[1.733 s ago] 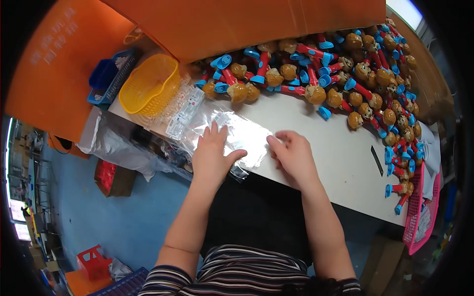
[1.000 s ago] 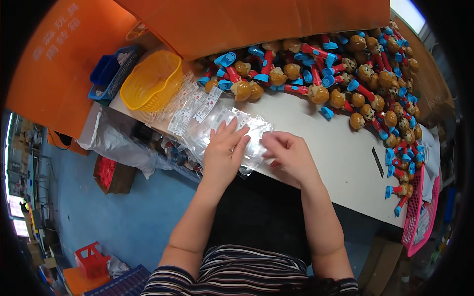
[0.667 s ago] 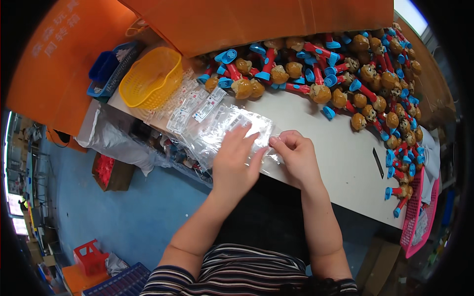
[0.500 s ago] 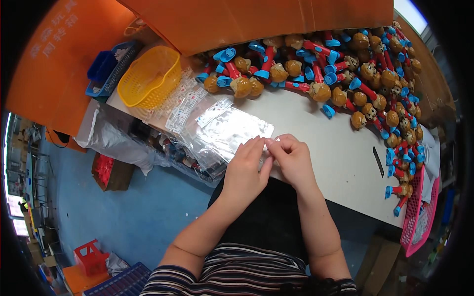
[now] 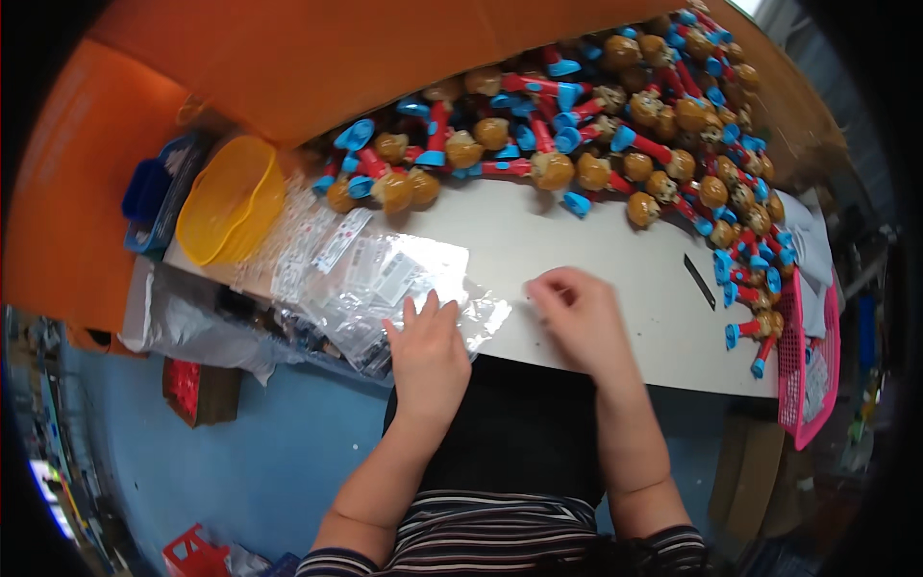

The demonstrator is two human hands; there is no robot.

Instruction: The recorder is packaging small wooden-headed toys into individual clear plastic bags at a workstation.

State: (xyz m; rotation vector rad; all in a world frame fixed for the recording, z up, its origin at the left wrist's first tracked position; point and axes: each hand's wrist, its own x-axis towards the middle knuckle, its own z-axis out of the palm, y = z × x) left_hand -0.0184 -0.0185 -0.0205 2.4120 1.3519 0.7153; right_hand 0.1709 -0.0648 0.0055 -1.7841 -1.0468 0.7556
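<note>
My left hand (image 5: 430, 361) lies with fingers spread on a stack of clear plastic bags (image 5: 437, 262) at the table's near edge. Printed labels show on several bags, and a crinkled, shiny bag corner (image 5: 487, 320) sticks out past my fingertips. Apart from the stack, over bare tabletop to its right, is my right hand (image 5: 582, 322). Its fingers are curled and thumb and forefinger pinch together, slightly blurred; whether anything small is between them I cannot make out.
Toy figures with brown heads, red bodies and blue bases (image 5: 553, 171) are heaped along the table's back and right. A yellow basket (image 5: 229, 207) and blue bins (image 5: 146, 197) stand at left. A dark flat strip (image 5: 700, 281) lies near a pink basket (image 5: 822, 409) at right.
My hands were together at the bags' right edge. Now they are apart: the left has spread flat on the stack, the right has drawn off it. The whole view has shifted.
</note>
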